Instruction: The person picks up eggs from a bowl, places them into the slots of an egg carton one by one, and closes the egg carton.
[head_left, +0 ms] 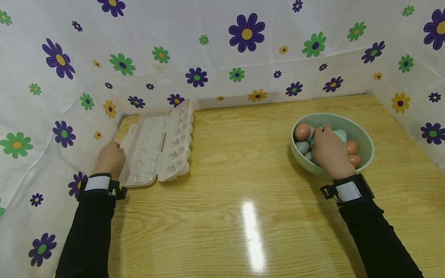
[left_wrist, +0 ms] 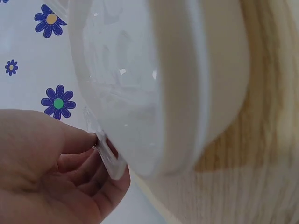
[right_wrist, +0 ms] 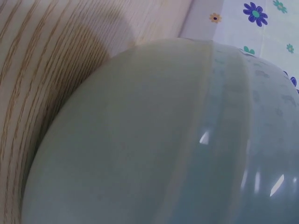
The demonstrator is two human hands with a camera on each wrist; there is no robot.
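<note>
Wood-look table (head_left: 222,162) under us, w/ a bright streak of glare (head_left: 253,235) on the near part. Next up we've got two black sleeves (head_left: 92,229), w/ dark wrist straps (head_left: 366,189) carrying white patches (head_left: 97,182). Our left hand (head_left: 110,159) is at the table's L side, thumb & curled fingers pinching the clear handle (left_wrist: 110,161) of a see-through egg carton (head_left: 147,148). Our right hand (head_left: 330,148) is down in a pale green bowl (head_left: 364,146) on the R side, fingertips hidden among the eggs, so we can't tell if it's pinching one or just touching; our R wrist cam only gets the bowl's outer wall tbh. Around that hand we see brown eggs (head_left: 302,131), greyish eggs (head_left: 302,147) & a green egg (head_left: 341,134), all inside the bowl. Carton's unfolded on the table, well apart from the bowl, two halves side by side, R half showing rounded cups (head_left: 177,144). Farthest back, white cloth (head_left: 215,50) w/ purple, green & yellow flowers (head_left: 247,34) runs behind the table and along both sides.
</note>
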